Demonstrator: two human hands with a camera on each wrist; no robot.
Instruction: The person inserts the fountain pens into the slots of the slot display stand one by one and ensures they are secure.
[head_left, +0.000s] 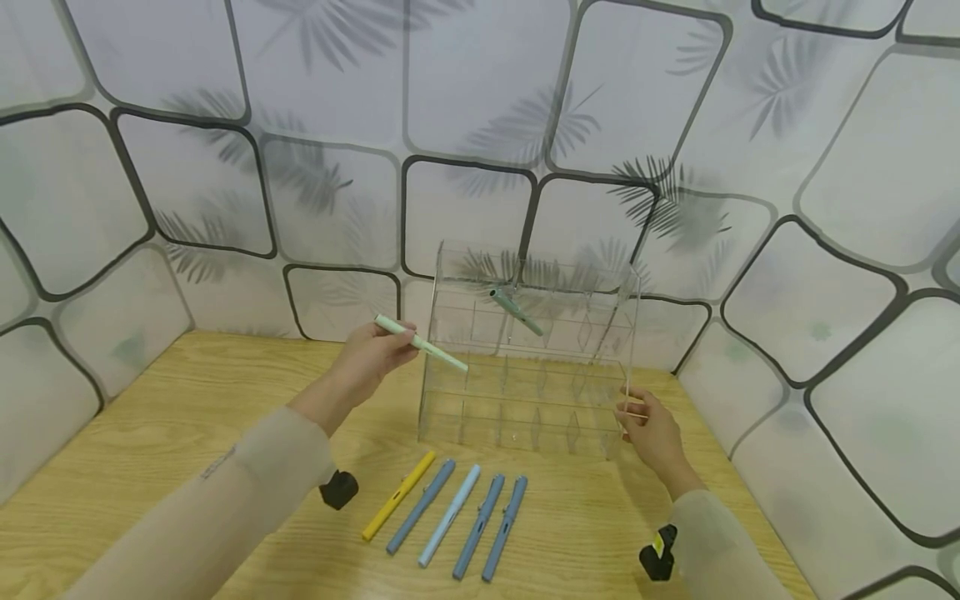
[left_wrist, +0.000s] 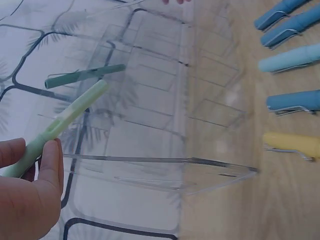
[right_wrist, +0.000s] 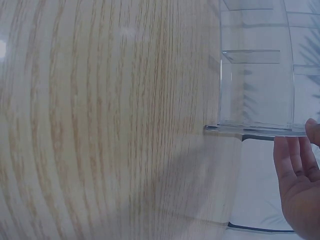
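Note:
My left hand (head_left: 367,362) pinches a pale green pen (head_left: 438,352) between thumb and fingers, just in front of the left side of a clear plastic pen rack (head_left: 517,408). In the left wrist view, the pale green pen (left_wrist: 70,111) slants up from the fingers. My right hand (head_left: 654,433) grips the edge of the rack's right side panel; in the right wrist view, the fingers (right_wrist: 295,160) lie against its outer face. A dark green pen (head_left: 516,312) lies tilted in an upper tier of the rack.
On the wooden table (head_left: 187,450), in front of the rack, several pens lie in a row: a yellow pen (head_left: 399,495), a light blue pen (head_left: 450,515) and darker blue ones, including a blue pen (head_left: 506,528) at the right end. A patterned wall covering (head_left: 330,208) stands behind.

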